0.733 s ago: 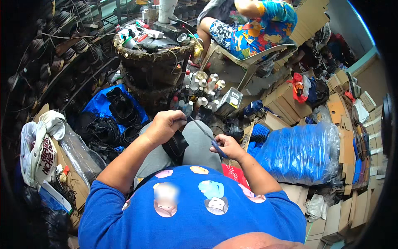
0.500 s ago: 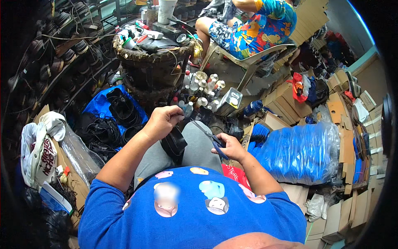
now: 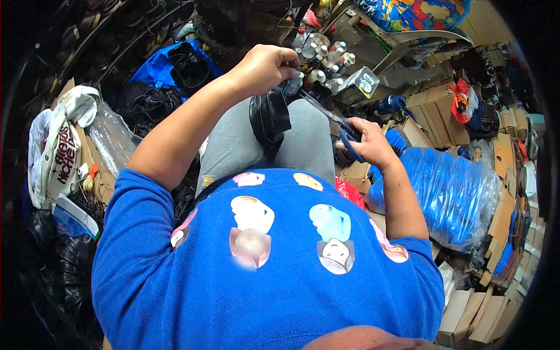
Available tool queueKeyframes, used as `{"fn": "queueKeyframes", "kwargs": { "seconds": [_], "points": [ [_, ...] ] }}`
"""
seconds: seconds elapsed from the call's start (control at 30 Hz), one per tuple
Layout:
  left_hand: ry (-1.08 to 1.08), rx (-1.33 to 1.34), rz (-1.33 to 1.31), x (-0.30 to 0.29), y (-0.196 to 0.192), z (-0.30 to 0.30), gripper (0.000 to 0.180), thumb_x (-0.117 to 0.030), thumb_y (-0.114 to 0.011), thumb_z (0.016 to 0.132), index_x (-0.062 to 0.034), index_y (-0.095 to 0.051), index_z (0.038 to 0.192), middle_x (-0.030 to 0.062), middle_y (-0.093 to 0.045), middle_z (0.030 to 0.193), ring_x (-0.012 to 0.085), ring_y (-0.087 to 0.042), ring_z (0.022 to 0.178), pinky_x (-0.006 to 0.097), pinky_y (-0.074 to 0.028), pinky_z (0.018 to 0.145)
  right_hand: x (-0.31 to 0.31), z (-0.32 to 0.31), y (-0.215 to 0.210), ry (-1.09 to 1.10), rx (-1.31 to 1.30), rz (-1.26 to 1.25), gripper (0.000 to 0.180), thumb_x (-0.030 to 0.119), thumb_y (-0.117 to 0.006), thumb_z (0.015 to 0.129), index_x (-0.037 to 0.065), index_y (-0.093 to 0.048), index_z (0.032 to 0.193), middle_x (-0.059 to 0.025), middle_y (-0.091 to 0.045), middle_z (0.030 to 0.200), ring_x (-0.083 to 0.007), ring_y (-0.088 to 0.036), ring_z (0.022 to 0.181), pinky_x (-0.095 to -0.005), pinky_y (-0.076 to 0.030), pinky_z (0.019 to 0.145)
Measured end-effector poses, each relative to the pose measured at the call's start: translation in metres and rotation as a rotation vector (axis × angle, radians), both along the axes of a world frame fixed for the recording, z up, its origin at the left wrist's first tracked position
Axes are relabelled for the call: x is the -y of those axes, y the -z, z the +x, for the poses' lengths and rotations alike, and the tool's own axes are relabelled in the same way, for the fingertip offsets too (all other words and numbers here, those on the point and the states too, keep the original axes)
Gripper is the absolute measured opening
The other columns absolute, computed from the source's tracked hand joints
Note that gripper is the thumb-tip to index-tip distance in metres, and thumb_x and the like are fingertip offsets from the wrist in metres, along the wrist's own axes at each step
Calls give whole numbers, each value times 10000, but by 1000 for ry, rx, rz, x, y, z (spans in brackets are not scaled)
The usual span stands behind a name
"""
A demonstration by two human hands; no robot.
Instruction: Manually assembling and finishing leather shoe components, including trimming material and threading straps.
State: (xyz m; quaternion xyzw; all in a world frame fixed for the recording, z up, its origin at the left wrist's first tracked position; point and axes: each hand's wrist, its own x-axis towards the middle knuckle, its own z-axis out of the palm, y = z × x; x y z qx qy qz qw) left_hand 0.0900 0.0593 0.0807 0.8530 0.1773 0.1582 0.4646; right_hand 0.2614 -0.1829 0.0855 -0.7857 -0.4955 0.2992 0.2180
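My left hand [image 3: 269, 70] is raised above my knees, thumb and fingertips pinched together. Whatever lies between the fingertips is too small to make out. Just below it, a black leather-like piece [image 3: 269, 119] with a curved, folded shape hangs or rests between my thighs; how it is held up cannot be seen. In my right hand [image 3: 370, 143] is a pair of scissors [image 3: 352, 146] with dark blue handles. The fingers are in the loops, and the blades point up and left toward the space beside the left fingertips.
Bottles [image 3: 326, 55] stand beyond my knees. Black items lie on a blue sheet [image 3: 157, 67] at the left, near a white cloth bag [image 3: 64, 137]. To the right are plastic-wrapped blue goods [image 3: 440, 192] and cardboard pieces [image 3: 431, 116]. Another person [image 3: 420, 14] sits on a chair ahead.
My view has tilted down toward my lap. The left hand has risen away from me and to the right, above the black piece. The scissors have swung out, still in my right hand.
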Motion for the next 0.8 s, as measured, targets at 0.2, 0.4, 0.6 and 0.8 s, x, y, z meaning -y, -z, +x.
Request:
{"fn": "queueKeyframes", "kwargs": {
  "seconds": [0.2, 0.4, 0.6, 0.8],
  "points": [
    [29, -11, 14, 6, -5, -1, 133, -76, -667, 785, -10, -636, 896, 60, -629, 721, 97, -557, 674, 258, -465, 648, -23, -6, -3, -123, 126, -10, 516, 328, -794, 629, -15, -635, 981, -131, -650, 803, -185, -606, 708, -301, -480, 684],
    [47, -4, 89, 10, -10, 2, 145, -79, -666, 782, -16, -646, 910, 96, -647, 743, 141, -597, 680, 280, -475, 655, -43, -15, -8, -116, 94, -73, 553, 390, -787, 631, -9, -653, 989, -150, -663, 791, -225, -639, 694, -316, -491, 691],
    [59, -15, 139, 8, -11, -1, 141, -67, -655, 780, -29, -654, 916, 123, -652, 767, 177, -627, 716, 289, -488, 681, -56, -14, -4, -118, 78, -63, 524, 373, -798, 630, -9, -656, 958, -161, -640, 705, -226, -626, 632, -332, -486, 639],
    [46, 178, 210, 2, 19, -14, 185, -133, -657, 736, -90, -658, 916, 148, -640, 750, 266, -636, 660, 375, -494, 629, -65, -32, 1, -254, 317, -19, 397, 269, -785, 620, -25, -630, 837, -157, -521, 560, -194, -470, 493, -349, -401, 505]
  ]
}}
